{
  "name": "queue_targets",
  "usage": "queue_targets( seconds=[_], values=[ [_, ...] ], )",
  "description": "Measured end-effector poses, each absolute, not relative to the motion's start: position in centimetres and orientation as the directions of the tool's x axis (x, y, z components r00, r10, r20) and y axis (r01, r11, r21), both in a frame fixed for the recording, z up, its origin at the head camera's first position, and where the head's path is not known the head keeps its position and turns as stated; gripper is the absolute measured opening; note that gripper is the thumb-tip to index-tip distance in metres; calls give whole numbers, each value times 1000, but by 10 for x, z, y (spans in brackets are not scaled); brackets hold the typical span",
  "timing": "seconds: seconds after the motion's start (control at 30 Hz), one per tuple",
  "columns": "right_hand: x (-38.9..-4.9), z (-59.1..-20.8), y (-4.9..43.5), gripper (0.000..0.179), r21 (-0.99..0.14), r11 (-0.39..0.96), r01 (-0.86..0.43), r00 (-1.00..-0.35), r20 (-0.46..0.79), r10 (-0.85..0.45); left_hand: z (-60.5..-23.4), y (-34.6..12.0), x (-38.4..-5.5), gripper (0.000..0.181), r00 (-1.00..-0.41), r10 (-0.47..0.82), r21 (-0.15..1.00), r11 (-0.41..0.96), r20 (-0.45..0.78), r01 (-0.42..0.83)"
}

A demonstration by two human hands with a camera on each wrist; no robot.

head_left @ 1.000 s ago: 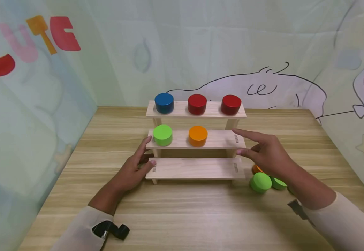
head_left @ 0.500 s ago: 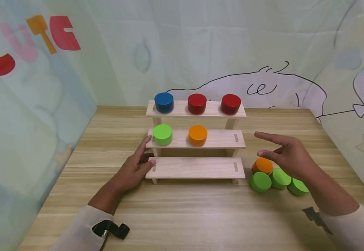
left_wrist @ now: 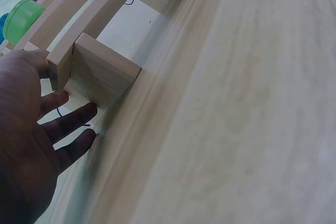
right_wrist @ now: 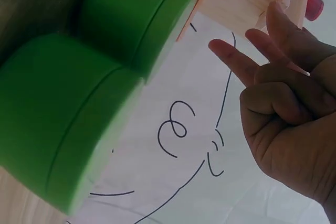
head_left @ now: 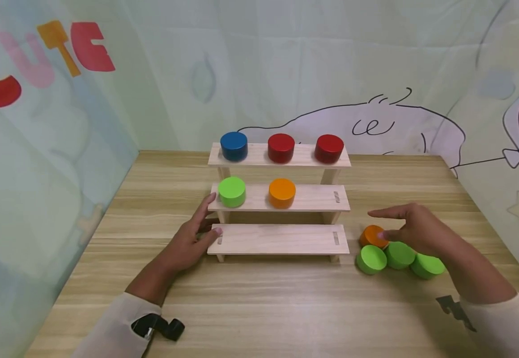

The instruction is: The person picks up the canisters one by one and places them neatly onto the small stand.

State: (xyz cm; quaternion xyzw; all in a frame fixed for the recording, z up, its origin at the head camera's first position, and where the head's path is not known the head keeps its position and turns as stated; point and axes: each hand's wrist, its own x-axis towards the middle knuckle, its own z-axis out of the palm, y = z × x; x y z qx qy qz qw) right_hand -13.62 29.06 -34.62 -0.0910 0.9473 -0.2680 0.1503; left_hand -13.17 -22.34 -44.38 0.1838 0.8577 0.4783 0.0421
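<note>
Pale sleeves (head_left: 114, 325), black wrist strap (head_left: 143, 326)

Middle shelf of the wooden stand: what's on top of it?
On the middle shelf stand a green block toward the left end and an orange block near the center. Right of them, bare wood shows. The wood directly beneath both blocks is covered and cannot be seen.

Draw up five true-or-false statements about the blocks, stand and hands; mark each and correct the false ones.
1. The blue block stands on the top shelf. True.
2. The middle shelf holds three blocks. False: the middle shelf holds two.
3. The left hand touches the wooden stand. True.
4. The right hand grips a red block. False: the right hand holds nothing.
5. Three loose green blocks are right of the stand. True.
</note>
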Motion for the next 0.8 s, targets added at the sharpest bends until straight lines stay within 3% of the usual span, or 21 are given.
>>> queue_targets(
  seconds=[0.47, 0.8],
  values=[
    [-138, -357, 296, 55, -486, 862, -144, -907, -283, -311, -443, -223, -130, 83, -933, 349, 837, 481, 90, 260],
    [-132, -359, 287, 63, -387, 922, -30, -928, -331, -170, -442, -223, -130, 83, -932, 351, 843, 471, 93, 261]
  ],
)
